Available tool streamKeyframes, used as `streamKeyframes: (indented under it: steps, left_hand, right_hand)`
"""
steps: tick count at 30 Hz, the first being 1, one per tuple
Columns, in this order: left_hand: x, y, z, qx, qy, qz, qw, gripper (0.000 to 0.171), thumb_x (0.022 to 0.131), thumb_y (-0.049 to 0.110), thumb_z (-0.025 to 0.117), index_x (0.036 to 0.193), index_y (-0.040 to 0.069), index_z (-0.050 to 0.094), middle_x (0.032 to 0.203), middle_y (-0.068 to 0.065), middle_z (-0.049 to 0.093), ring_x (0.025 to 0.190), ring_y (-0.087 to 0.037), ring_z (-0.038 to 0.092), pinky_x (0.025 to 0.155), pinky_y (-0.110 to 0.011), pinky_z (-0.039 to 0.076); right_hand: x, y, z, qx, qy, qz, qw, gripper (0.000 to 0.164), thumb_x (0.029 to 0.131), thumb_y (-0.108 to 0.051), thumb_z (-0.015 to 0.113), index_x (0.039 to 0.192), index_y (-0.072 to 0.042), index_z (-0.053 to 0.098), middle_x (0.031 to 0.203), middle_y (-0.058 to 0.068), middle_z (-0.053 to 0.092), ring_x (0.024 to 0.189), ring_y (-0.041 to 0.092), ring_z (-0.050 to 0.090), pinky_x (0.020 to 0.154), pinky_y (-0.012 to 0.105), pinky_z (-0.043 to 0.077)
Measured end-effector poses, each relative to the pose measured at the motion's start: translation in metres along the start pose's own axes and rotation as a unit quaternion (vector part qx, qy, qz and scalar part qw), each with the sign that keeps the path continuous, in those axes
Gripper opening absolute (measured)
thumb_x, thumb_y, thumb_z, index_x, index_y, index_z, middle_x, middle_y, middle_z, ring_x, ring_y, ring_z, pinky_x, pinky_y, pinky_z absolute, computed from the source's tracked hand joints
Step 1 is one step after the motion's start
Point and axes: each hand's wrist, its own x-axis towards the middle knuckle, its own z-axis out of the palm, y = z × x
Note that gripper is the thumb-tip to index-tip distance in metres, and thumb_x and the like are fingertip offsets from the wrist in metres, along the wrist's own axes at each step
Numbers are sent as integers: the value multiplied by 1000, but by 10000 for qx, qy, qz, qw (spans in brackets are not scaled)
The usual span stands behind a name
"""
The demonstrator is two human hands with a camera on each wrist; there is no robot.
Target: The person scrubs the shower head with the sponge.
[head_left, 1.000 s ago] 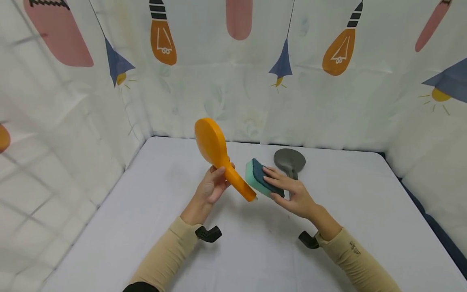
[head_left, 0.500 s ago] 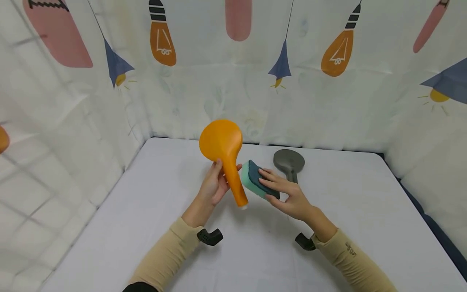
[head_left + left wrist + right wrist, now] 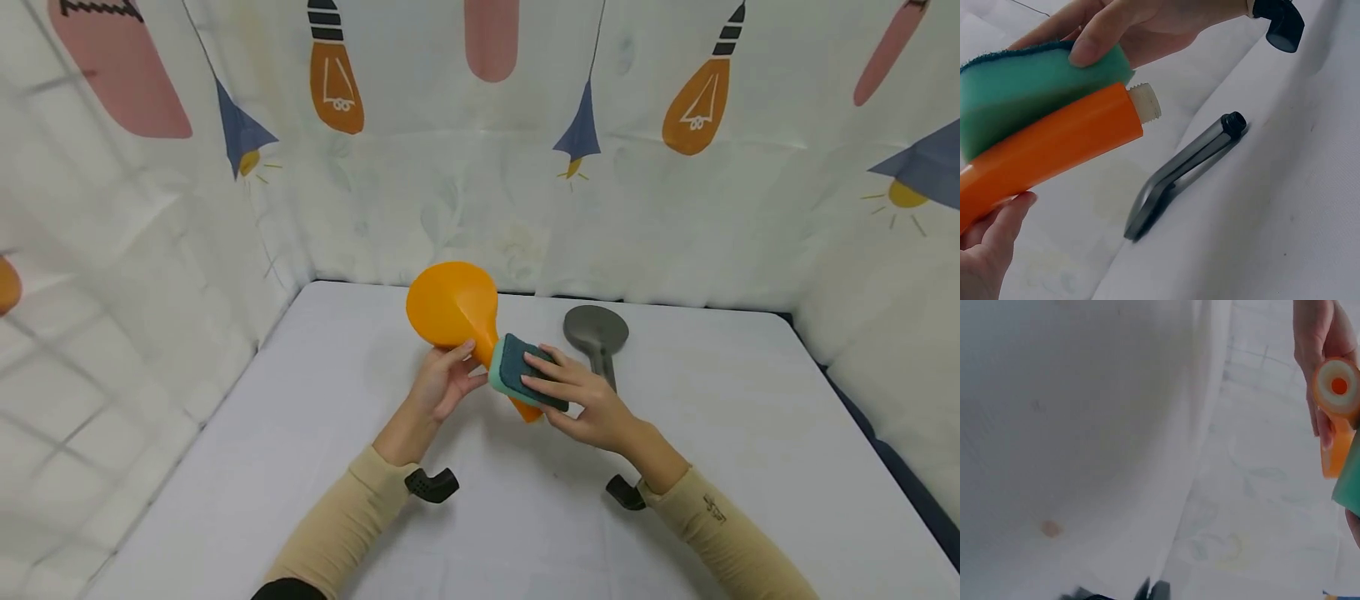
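My left hand (image 3: 442,385) holds an orange handheld shower head (image 3: 450,304) near its neck, raised off the table with its round head up and leftward. My right hand (image 3: 596,410) grips a sponge (image 3: 525,371) with a dark scouring side and a mint-green foam side. The foam lies along the orange handle and hides its middle in the head view. In the left wrist view, the handle (image 3: 1054,147) ends in a pale threaded connector (image 3: 1145,103), with the green foam (image 3: 1041,81) along it. The right wrist view catches the foam (image 3: 1350,481) at its right edge.
A grey shower head (image 3: 596,327) lies on the white-covered table (image 3: 360,417) behind my right hand, its handle partly hidden. Printed fabric (image 3: 480,183) hangs along the table's back edge. Each wrist wears a small black camera mount.
The orange shower head has turned in my left hand, its back face now showing. Its handle tilts to the lower right, and the sponge has moved left to overlap it.
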Motion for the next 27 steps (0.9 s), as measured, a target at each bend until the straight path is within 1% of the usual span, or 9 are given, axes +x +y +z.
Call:
streamKeyframes:
  steps: [4, 7, 10, 13, 16, 18, 22, 25, 27]
  left_hand:
    - [0, -5, 0, 108, 13, -257, 9996, 28, 111, 7, 39, 139, 8, 44, 120, -5, 58, 98, -20, 64, 82, -40, 60]
    - [-1, -7, 0, 127, 45, -315, 9994, 28, 112, 11, 38, 140, 8, 43, 116, -4, 58, 93, -19, 64, 80, -37, 60]
    - [-2, -6, -1, 95, 93, -319, 9994, 29, 113, 14, 37, 141, 8, 40, 118, -4, 56, 93, -18, 64, 77, -34, 60]
    - [-2, -2, -5, -97, 38, -320, 9994, 34, 113, 15, 36, 146, 9, 35, 126, -7, 55, 103, -21, 65, 78, -35, 60]
    - [-1, 2, -9, -254, -97, -296, 9992, 38, 113, 14, 35, 151, 11, 32, 132, -10, 53, 112, -26, 65, 82, -41, 60]
    - [0, 3, -12, -288, -155, -269, 9991, 38, 113, 14, 34, 151, 11, 32, 131, -10, 53, 112, -28, 64, 83, -43, 60]
    - [1, -1, -12, -160, -133, -384, 9990, 30, 113, 15, 34, 143, 11, 39, 123, -7, 56, 103, -24, 64, 80, -42, 59]
    - [3, -6, -8, -39, -146, -536, 9984, 27, 113, 15, 34, 139, 10, 42, 116, -4, 58, 97, -22, 63, 80, -42, 59]
    - [4, -8, -6, 34, -131, -635, 9979, 26, 113, 15, 34, 137, 10, 43, 114, -3, 58, 94, -20, 64, 80, -41, 59]
  right_hand:
    - [5, 0, 0, -619, 6, 34, 9981, 39, 101, -16, 67, 140, -8, 64, 147, 17, 55, 140, 43, 44, 110, 55, 40]
    - [9, -3, 2, -1206, -260, -1, 9924, 53, 91, -8, 78, 141, -10, 63, 149, 15, 54, 137, 46, 46, 104, 60, 44]
    - [10, -7, 2, -1702, -652, -314, 9828, 64, 79, -7, 87, 139, -11, 65, 148, 13, 55, 133, 47, 50, 100, 61, 48]
    - [6, -9, -1, -1753, -1025, -712, 9766, 63, 75, -8, 89, 134, -13, 69, 145, 13, 58, 131, 47, 51, 99, 57, 50]
    - [2, -6, -5, -1597, -1375, -965, 9728, 50, 85, -12, 82, 134, -15, 70, 144, 12, 59, 132, 45, 51, 100, 53, 50]
    - [1, -2, -8, -1472, -1415, -1029, 9735, 41, 93, -16, 73, 134, -15, 70, 144, 12, 59, 132, 44, 51, 100, 54, 50]
    - [5, 10, -12, -1288, -956, -719, 9844, 35, 104, -26, 58, 132, -10, 70, 144, 14, 59, 132, 45, 50, 104, 57, 46]
    - [10, 15, -12, -1269, -660, -434, 9888, 34, 103, -23, 61, 133, -8, 69, 144, 16, 58, 133, 48, 49, 106, 60, 43]
    - [12, 15, -10, -1287, -664, -407, 9886, 38, 96, -16, 73, 133, -8, 69, 144, 16, 58, 133, 49, 49, 106, 60, 43]
